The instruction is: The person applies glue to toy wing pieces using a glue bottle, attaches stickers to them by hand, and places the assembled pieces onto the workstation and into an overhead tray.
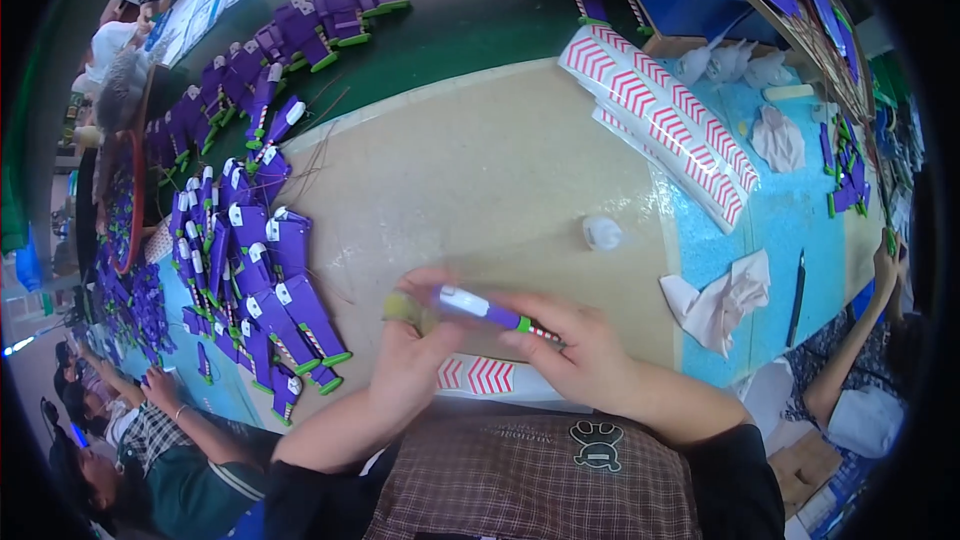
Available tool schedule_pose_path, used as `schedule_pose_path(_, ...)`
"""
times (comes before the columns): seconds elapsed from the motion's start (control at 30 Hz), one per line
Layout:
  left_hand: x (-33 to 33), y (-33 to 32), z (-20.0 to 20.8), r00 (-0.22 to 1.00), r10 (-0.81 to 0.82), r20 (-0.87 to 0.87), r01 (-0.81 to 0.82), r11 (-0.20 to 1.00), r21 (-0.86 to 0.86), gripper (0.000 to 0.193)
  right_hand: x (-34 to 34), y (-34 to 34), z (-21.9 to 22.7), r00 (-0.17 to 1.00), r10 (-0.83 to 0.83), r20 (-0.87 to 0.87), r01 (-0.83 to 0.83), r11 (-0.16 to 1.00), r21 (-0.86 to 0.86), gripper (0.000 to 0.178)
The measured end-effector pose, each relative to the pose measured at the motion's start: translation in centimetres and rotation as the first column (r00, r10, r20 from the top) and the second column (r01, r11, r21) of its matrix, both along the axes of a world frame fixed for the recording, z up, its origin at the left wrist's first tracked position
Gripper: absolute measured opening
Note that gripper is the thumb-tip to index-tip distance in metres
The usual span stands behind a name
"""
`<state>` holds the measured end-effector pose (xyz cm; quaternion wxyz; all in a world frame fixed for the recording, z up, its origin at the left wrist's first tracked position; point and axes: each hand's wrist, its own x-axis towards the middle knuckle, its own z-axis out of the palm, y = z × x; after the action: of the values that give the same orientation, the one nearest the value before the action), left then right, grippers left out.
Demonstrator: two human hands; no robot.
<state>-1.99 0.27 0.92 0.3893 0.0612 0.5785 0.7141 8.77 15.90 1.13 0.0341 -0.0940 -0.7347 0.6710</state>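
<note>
My right hand [585, 355] is closed round one end of a slim purple plastic piece [503, 316] with a white cap section, a green band and a red-and-white striped tip. Close to its other end is my left hand [412, 345], fingers curled in and smeared by motion. A small yellowish thing [402, 306] shows at the left fingers, too blurred to name. Below both hands, a sticker strip with red chevrons [490, 377] lies along the table's near edge.
Many purple pieces with white and green ends [250, 270] lie heaped on the left, and a row [320, 20] runs along the back. Chevron sticker sheets [660, 110], crumpled paper [725, 300], a dark pen-like tool [797, 300] and a small white container [602, 232] lie right. Co-workers sit both sides.
</note>
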Motion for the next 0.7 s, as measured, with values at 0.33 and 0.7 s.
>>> schedule_pose_path(0.33,-1.5,-1.0,0.6,0.984,0.133,-0.119,-0.126,0.990,0.069,0.012,3.6,6.5,0.5,0.907,-0.352,-0.230,0.407,0.874,0.265,0.012)
schedule_pose_path(0.7,-0.5,-1.3,0.1,0.992,0.098,0.086,-0.094,0.995,-0.043,0.010,-5.0,15.7,-3.9,0.974,-0.149,-0.168,0.178,0.058,0.982,0.038)
